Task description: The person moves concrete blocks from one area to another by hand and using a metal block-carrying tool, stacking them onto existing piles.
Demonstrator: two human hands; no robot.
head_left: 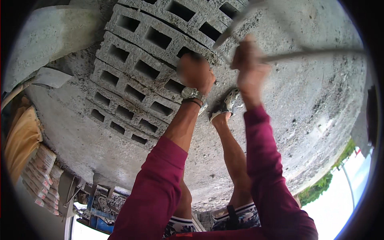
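Rows of grey hollow concrete blocks (122, 84) lie packed together, their rectangular holes facing up. Over their right edge is my left hand (195, 73), wearing a metal watch. Its fingers are curled closed; blur hides whatever they may hold. To the right, my right hand (253, 66) is closed around a long thin rod-like tool (316, 53), smeared by motion. A blurred grey strip (240, 23) slants above that hand, and I cannot tell whether it belongs to the same tool.
My sandalled foot (227, 105) stands beside the blocks on rough grey ground (304, 116). At left are a shovel (54, 77), a tan sack (24, 138) and stacked printed bags (42, 174). Blue machinery (100, 218) shows at lower left.
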